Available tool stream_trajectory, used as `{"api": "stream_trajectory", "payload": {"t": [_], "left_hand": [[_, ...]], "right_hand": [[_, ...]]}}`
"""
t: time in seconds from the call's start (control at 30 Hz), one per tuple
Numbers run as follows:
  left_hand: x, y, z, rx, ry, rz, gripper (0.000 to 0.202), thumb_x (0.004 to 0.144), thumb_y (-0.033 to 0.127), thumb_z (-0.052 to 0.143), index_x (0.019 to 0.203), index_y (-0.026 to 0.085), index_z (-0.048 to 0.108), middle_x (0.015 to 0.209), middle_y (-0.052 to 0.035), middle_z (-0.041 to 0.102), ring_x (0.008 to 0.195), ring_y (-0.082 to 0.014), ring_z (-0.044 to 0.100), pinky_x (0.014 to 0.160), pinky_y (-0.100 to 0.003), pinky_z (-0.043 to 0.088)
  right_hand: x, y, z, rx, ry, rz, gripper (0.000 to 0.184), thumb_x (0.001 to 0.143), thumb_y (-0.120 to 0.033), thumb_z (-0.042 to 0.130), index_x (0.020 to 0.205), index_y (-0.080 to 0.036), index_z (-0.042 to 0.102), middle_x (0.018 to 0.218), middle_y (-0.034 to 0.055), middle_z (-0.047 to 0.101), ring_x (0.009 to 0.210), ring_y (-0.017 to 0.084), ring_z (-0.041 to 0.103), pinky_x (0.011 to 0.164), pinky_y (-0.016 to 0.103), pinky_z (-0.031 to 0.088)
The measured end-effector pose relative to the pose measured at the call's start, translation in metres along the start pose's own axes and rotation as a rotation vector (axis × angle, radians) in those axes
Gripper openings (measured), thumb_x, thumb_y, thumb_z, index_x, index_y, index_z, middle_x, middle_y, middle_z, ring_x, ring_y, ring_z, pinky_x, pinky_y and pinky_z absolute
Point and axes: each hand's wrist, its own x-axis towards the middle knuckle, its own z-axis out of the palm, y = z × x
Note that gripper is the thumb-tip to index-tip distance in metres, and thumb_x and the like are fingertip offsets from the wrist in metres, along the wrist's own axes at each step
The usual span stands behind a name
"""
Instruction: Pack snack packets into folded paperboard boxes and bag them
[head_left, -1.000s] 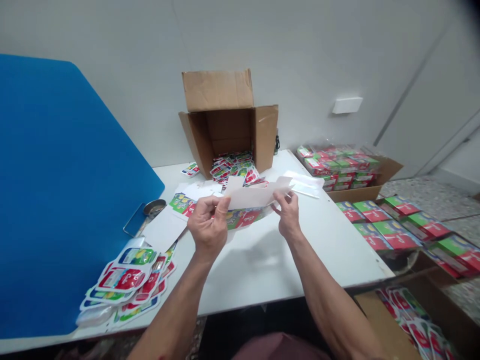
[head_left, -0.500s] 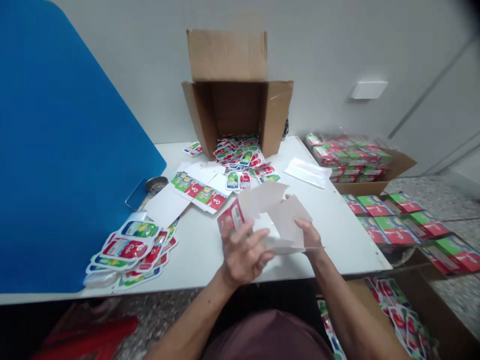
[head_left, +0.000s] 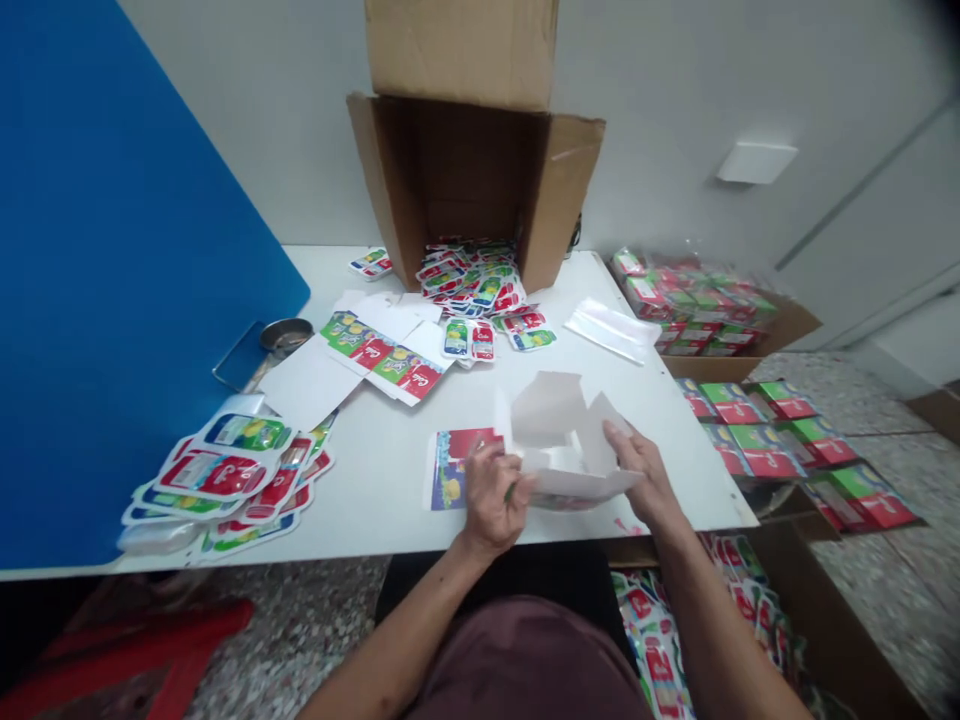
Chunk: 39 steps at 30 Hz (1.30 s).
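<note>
One table (head_left: 375,490) spans beneath the carton (head_left: 551,412), which now gapes open (no longer flat, as a second ago), so its folding looks partly done. The right hand (head_left: 639,472) pinches its right side; the left hand (head_left: 495,498) curls against its left, grip unclear.

Gap between carton (head_left: 549,408) and plastic sleeve (head_left: 611,328), printed cardboard (head_left: 382,360) leftward.

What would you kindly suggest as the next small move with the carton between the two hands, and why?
I would probably fold the right-side flap of the carton inward: it stands raised beside the open top, the right hand has its thumb against it, and the left hand is at the opposite side, seemingly able to steady it.
</note>
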Motion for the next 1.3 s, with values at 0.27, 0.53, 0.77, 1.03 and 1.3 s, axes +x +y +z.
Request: {"api": "stream_trajectory", "payload": {"t": [0.27, 0.53, 0.77, 1.03, 1.3], "left_hand": [[-0.009, -0.004, -0.008, 0.032, 0.043, -0.151, 0.024, 0.092, 0.019, 0.071, 0.113, 0.018, 0.060, 0.088, -0.0070, 0.071, 0.082, -0.0215, 0.069, 0.075, -0.037, 0.059], [-0.010, -0.013, -0.003, 0.111, 0.006, -0.072, 0.061, 0.096, 0.022, 0.069, 0.150, 0.013, 0.044, 0.109, -0.0166, 0.075, 0.101, -0.0285, 0.074, 0.089, -0.042, 0.062], [-0.012, -0.006, -0.001, 0.240, -0.005, -0.027, 0.073, 0.093, 0.024, 0.072, 0.157, 0.015, 0.038, 0.125, -0.0199, 0.069, 0.120, -0.0338, 0.066, 0.102, -0.049, 0.056], [-0.008, -0.008, -0.010, 0.201, -0.091, -0.106, 0.057, 0.094, 0.022, 0.069, 0.149, 0.023, 0.052, 0.156, -0.0183, 0.050, 0.146, -0.0365, 0.047, 0.119, -0.055, 0.042], [0.038, -0.028, -0.008, -0.386, -0.151, -0.958, 0.061, 0.106, 0.054, 0.043, 0.159, 0.024, 0.039, 0.168, -0.0113, 0.038, 0.157, -0.0278, 0.033, 0.128, -0.046, 0.028]], "right_hand": [[-0.014, 0.019, 0.016, -0.023, 0.313, -0.502, 0.058, 0.100, -0.051, 0.051, 0.151, -0.023, 0.052, 0.155, 0.0157, 0.053, 0.136, 0.035, 0.057, 0.107, 0.057, 0.050], [-0.010, -0.002, 0.028, -0.949, -0.422, -1.133, 0.080, 0.092, -0.046, 0.071, 0.158, -0.022, 0.034, 0.152, 0.0163, 0.054, 0.146, 0.036, 0.046, 0.124, 0.065, 0.029], [-0.001, 0.006, 0.041, -1.247, -0.390, -0.845, 0.065, 0.096, -0.026, 0.064, 0.155, -0.015, 0.039, 0.141, 0.0192, 0.060, 0.128, 0.035, 0.056, 0.119, 0.059, 0.034], [-0.006, 0.000, 0.058, -1.350, -0.392, -0.793, 0.052, 0.092, -0.038, 0.073, 0.131, -0.008, 0.058, 0.129, 0.0237, 0.064, 0.130, 0.041, 0.052, 0.112, 0.055, 0.037], [-0.006, -0.015, 0.063, -1.468, -0.545, -0.633, 0.039, 0.097, -0.041, 0.067, 0.122, -0.011, 0.061, 0.101, 0.0142, 0.073, 0.094, 0.032, 0.068, 0.090, 0.047, 0.047]]}}
